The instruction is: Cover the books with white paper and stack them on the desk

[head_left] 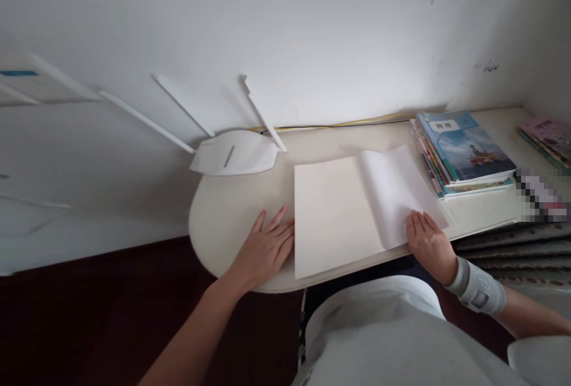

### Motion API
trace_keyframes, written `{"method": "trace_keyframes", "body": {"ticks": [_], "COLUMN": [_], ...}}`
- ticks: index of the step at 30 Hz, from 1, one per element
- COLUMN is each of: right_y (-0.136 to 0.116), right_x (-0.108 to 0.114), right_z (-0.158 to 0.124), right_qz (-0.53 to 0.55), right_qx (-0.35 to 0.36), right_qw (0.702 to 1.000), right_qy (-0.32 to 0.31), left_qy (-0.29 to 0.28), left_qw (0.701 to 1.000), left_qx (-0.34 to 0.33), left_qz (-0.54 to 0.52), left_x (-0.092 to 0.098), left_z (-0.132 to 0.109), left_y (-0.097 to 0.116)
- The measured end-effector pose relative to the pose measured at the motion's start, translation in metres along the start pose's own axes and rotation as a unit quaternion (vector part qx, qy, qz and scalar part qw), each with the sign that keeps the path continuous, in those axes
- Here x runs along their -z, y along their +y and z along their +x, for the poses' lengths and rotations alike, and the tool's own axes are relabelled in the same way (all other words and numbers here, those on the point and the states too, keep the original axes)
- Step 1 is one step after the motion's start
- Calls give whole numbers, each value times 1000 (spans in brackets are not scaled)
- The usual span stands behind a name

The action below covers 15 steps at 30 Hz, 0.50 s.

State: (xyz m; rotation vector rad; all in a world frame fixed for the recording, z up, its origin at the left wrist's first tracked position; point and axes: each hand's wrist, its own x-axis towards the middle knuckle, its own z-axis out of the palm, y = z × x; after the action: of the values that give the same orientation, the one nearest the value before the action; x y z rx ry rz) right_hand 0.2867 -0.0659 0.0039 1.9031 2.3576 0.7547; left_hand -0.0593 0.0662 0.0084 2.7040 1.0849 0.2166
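Observation:
A blank white booklet [332, 219] lies open on a cream desk [232, 207] with a rounded left end. My left hand [267, 246] rests flat on the desk, fingers stretched out, its fingertips at the booklet's left edge. My right hand [427, 243] lies flat on the near right corner of the raised right-hand page [397, 190], fingers out. A grey band [475, 286] wraps my right wrist. Neither hand holds anything.
A white router [234, 153] with several antennas sits at the desk's back left against the white wall. A stack of textbooks [464, 151] lies right of the booklet, with more books [546, 136] at the far right. A yellow cable [357, 123] runs along the wall.

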Motion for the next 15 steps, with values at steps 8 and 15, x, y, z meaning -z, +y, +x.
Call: {"method": "trace_keyframes", "body": {"ticks": [8, 15], "right_y": [-3, -47], "right_x": [5, 2], "right_z": [-3, 30], "right_qz": [-7, 14], "right_qx": [6, 17], "right_qw": [1000, 1000], "right_qy": [1, 22], "left_qy": [18, 47], "left_qw": [999, 995], "left_qx": [14, 80], "left_qz": [33, 49], "left_x": [1, 1], "left_z": [-12, -54], "left_y": [-1, -27]}}
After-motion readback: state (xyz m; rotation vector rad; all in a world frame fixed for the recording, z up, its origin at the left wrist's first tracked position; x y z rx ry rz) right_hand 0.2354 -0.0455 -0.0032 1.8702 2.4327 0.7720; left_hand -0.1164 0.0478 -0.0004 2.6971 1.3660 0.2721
